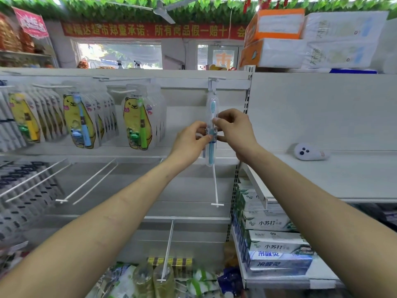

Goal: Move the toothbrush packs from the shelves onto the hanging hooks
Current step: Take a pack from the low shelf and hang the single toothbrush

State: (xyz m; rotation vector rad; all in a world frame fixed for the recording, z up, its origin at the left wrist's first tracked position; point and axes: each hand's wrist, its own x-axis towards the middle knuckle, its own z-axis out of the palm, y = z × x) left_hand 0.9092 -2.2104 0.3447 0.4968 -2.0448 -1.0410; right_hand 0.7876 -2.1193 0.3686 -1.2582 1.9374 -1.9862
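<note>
Both hands are up at the peg panel, on one toothbrush pack (212,105).
- Pack: clear blister with a teal brush inside, upright, bristles at the top. Its top edge is at the front tip of the upper hook (215,79). Can't tell whether the hang hole is actually threaded onto it.
- Left hand (191,143): thumb and fingers pinch the pack's left edge at about mid-length.
- Right hand (234,130): fingers curl in from the right and pinch the same pack just above the left hand's grip. Both sets of fingers are narrow, closed on the pack.
- The pack's lower end hangs free below the hands, in front of the base of a bare long hook (215,186) that juts toward the camera.

Surroundings:
- Left of the pack, same row: bear-print kids' toothbrush packs (136,121) hang in three bunches on their hooks.
- One row down, left: more bare wire hooks (90,181).
- Right bay: white shelf (335,177) carrying a small white toy with dark dots (309,152), well apart from the hands.
- Under that shelf: stacked toothpaste boxes (270,222).
- On top of the right bay: tissue packs (339,39) and orange cartons (275,24).
- Red banner (150,30) across the back wall.
</note>
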